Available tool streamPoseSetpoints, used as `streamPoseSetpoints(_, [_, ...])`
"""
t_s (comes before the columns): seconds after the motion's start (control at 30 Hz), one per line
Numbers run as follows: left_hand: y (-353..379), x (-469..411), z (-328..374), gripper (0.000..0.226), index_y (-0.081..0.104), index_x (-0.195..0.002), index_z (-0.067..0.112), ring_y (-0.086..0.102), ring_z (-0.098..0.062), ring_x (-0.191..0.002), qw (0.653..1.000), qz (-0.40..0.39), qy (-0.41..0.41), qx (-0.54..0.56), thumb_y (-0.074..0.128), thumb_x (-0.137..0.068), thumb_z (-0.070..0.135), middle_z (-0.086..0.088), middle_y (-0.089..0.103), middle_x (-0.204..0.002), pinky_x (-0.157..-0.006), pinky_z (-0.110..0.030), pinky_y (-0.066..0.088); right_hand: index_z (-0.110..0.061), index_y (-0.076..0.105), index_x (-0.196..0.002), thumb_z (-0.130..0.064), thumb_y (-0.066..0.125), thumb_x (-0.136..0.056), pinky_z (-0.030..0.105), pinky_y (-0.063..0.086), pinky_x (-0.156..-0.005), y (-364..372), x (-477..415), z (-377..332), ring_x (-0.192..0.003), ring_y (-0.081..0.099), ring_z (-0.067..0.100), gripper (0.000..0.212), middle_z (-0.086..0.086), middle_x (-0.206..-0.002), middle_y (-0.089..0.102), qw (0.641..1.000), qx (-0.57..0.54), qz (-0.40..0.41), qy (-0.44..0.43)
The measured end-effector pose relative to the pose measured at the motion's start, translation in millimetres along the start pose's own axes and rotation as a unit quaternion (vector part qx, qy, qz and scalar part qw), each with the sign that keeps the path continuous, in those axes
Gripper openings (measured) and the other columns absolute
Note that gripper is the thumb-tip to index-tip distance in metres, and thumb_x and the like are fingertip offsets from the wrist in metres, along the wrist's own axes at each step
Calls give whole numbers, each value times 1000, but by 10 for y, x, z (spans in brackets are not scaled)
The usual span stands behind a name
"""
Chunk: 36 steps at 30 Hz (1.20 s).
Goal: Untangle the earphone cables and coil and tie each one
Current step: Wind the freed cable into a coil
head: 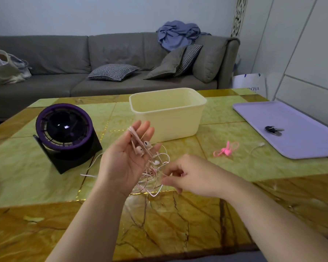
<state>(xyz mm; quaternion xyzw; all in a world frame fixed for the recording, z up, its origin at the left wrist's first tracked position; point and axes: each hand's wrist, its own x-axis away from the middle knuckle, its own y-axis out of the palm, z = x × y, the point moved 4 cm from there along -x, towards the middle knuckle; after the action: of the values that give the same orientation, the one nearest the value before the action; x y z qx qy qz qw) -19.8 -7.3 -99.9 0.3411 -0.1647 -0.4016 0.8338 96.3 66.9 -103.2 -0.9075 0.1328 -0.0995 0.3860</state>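
So the yellow-green table [178, 224] is being taken up by a fair bit of stuff. A purple fan [62, 129] is being propped on its black stand at the left, and a cream tub [167, 118] is being kept at the far middle, just behind the hands. Over on the right a lilac tray [307, 144] is being used for a bunch of keys [274, 130]. Some pink ties [224, 150] and a white plug end [258, 145] are being left loose on the table between tub and tray. A grey sofa [45, 53] is being seen along the far wall. Nothing is getting in the way of the hands.

The earphone cables [151, 174] are being held up in a pink-and-white tangle above the near middle of the table, between the two hands. The left hand [125, 159] is being held palm up with the fingers [140, 127] pretty much straight. Loops of cable are being draped across them, and two earbuds [142, 148] are being cradled near the fingertips. The right hand [189, 176] is being curled in tight, and a strand of the tangle is being pinched between thumb and fingertips. A few white strands are being trailed down onto the table.
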Motion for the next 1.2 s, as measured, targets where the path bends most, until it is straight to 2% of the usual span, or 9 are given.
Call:
streamPoseSetpoints(0.07, [-54,-5,5,32,60,-113,9,70,-16,-91,991,9,19,-135,32,-102,21,-4,74,-95,-86,-43,54,-26,69,-83,-38,61,-89,10,32,-44,-91,65,-98,-44,45,-2,15,-12,-50,56,1000,13,8,-2])
streamPoseSetpoints(0.2, [-1,95,-168,43,68,-94,10,67,-17,-77,914,-88,-17,-395,31,-102,30,-11,73,-85,-78,-37,47,-23,71,-77,-35,64,-87,14,38,-51,-392,185,-228,-49,48,1,17,-11,-56,60,993,-39,110,-33])
streamPoseSetpoints(0.4, [164,218,-272,36,69,-89,5,57,-21,-63,935,-200,-142,-257,46,-93,32,-9,62,-67,-83,-45,54,-21,73,-81,-37,61,-87,23,41,-61,-512,122,37,-61,48,7,21,6,-68,63,963,-133,232,-41])
streamPoseSetpoints(0.53, [291,285,-217,29,71,-101,10,66,-15,-72,935,-296,-186,-58,50,-92,28,-4,67,-78,-85,-46,55,-18,71,-73,-32,60,-89,16,35,-57,-399,39,165,-52,45,-1,24,-12,-56,57,953,-217,213,-19])
streamPoseSetpoints(0.67, [255,152,-116,35,67,-106,8,68,-11,-70,987,-125,-88,42,37,-93,23,1,70,-82,-79,-42,56,-28,68,-72,-34,55,-93,23,25,-49,-189,2,104,-46,34,16,25,4,-52,46,979,-128,161,-21])
streamPoseSetpoints(0.87, [62,50,-35,32,61,-111,10,69,-17,-91,988,-20,27,-150,32,-102,20,-4,74,-93,-88,-43,52,-7,65,-80,-36,57,-93,25,23,-47,19,22,-65,-46,29,7,33,-5,-51,33,1000,6,13,-16])
streamPoseSetpoints(1.03, [41,170,-144,47,68,-96,10,65,-24,-86,851,-129,-16,-508,30,-101,37,-4,74,-87,-87,-46,49,-23,74,-82,-40,63,-87,17,34,-50,-326,173,-185,-49,42,1,21,-5,-60,61,996,-5,84,-26])
streamPoseSetpoints(1.1, [68,212,-210,47,67,-94,9,65,-21,-80,852,-154,-50,-498,31,-99,38,-2,71,-77,-78,-36,51,-25,73,-78,-42,63,-85,21,37,-52,-428,191,-142,-51,44,6,21,-6,-58,60,991,-22,128,-30])
streamPoseSetpoints(1.2, [128,234,-245,43,66,-92,6,64,-18,-70,906,-188,-136,-354,41,-95,41,-5,63,-68,-75,-36,54,-22,72,-76,-41,66,-83,17,40,-59,-483,158,-14,-57,49,1,20,-1,-66,63,980,-76,183,-22])
